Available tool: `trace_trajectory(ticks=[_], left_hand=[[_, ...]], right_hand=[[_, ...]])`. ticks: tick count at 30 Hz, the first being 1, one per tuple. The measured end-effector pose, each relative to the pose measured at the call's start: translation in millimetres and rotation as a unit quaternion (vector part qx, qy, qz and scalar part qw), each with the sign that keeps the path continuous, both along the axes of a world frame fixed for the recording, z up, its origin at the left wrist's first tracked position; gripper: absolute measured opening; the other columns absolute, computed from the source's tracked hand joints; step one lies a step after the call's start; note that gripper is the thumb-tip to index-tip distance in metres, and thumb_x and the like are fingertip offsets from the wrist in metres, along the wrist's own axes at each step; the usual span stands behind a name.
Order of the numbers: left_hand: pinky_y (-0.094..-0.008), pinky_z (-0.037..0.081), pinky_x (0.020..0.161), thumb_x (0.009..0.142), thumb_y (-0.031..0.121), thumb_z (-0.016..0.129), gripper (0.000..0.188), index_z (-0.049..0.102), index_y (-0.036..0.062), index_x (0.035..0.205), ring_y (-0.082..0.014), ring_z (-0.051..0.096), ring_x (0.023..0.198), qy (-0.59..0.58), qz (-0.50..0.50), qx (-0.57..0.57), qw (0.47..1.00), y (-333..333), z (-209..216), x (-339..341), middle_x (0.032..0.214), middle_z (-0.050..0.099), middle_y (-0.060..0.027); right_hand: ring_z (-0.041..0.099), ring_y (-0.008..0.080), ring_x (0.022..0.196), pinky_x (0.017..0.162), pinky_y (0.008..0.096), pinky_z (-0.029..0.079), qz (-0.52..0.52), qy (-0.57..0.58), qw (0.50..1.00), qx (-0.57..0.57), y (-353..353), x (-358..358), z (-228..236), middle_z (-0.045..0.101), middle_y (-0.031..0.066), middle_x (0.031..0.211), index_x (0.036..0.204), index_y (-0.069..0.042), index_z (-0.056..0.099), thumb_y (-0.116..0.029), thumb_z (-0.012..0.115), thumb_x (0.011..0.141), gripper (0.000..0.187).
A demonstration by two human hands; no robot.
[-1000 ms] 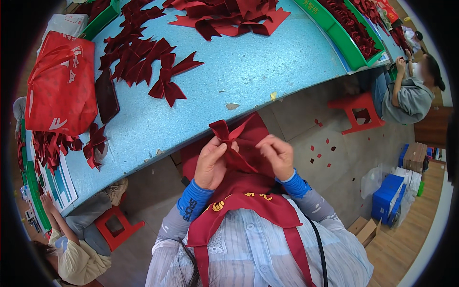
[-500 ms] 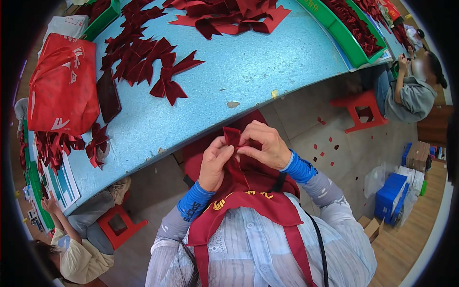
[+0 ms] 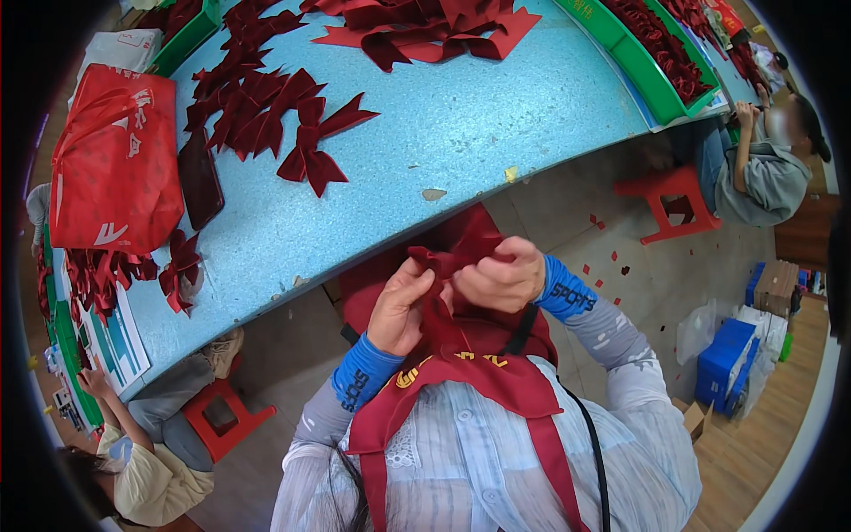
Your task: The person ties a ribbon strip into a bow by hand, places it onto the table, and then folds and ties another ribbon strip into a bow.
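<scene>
Above my lap, just off the table's near edge, a dark red velvet ribbon (image 3: 450, 258) is bunched between my two hands. My left hand (image 3: 395, 312) pinches its left part between thumb and fingers. Close beside it, my right hand (image 3: 503, 278) is curled in with bent fingers on the ribbon's right part; its fingertips are partly hidden. Behind the ribbon is my dark red apron (image 3: 377, 434), so similar in colour that the ribbon's lower end is hard to make out. Finished ribbon bows (image 3: 315, 146) lie on the blue table (image 3: 381, 173).
Loose ribbon pieces (image 3: 425, 31) lie at the table's far side. A red bag (image 3: 115, 160) and a dark phone (image 3: 202, 182) are at left. Green trays (image 3: 634, 58) hold more red pieces. Co-workers sit at left and right near red stools (image 3: 669, 204).
My right hand has shifted right and slightly down, turning its fingers inward. The ribbon, which stood up as a loop, now spreads sideways between my hands. My left hand has barely moved.
</scene>
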State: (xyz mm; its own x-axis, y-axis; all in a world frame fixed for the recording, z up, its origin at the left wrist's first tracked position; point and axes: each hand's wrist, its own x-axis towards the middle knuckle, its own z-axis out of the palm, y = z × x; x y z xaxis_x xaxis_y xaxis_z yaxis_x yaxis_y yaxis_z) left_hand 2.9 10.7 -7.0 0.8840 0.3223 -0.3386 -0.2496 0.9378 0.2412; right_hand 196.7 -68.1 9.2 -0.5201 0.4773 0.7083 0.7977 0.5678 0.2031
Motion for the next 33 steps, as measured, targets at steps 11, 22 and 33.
trace_trajectory(ticks=[11,22,33], left_hand=[[-0.0279,0.045,0.08,0.088,0.008,0.053,0.022,0.051,0.0024,0.109,-0.0172,0.059,0.084,0.11,-0.003,0.345,0.932,1.6,3.5,-1.5,0.09,0.061,-0.0101],[-0.0251,0.045,0.081,0.087,0.005,0.055,0.015,0.058,-0.0014,0.101,-0.0126,0.059,0.083,0.127,-0.072,0.218,0.965,4.7,9.3,6.3,0.089,0.063,-0.0077],[-0.0226,0.045,0.077,0.086,0.003,0.057,0.013,0.063,-0.0021,0.097,-0.0098,0.059,0.083,0.174,0.019,0.3,0.938,-2.5,8.6,17.4,0.089,0.065,-0.0058]], right_hand=[[0.055,0.0057,0.068,0.06,0.0215,0.045,-0.106,0.729,0.49,-0.466,-26.2,-31.1,-15.6,0.061,0.0001,0.077,0.09,0.0,0.062,-0.008,0.06,0.086,0.009],[0.056,0.0063,0.073,0.062,0.0203,0.044,-0.04,0.808,0.506,-0.301,4.5,-16.9,-36.5,0.063,0.0017,0.083,0.093,0.001,0.061,-0.009,0.059,0.087,0.012],[0.054,0.0048,0.072,0.061,0.0187,0.042,-0.065,0.818,0.427,-0.379,-4.6,-26.7,-22.0,0.063,0.0019,0.083,0.095,-0.002,0.063,-0.012,0.056,0.09,0.014]])
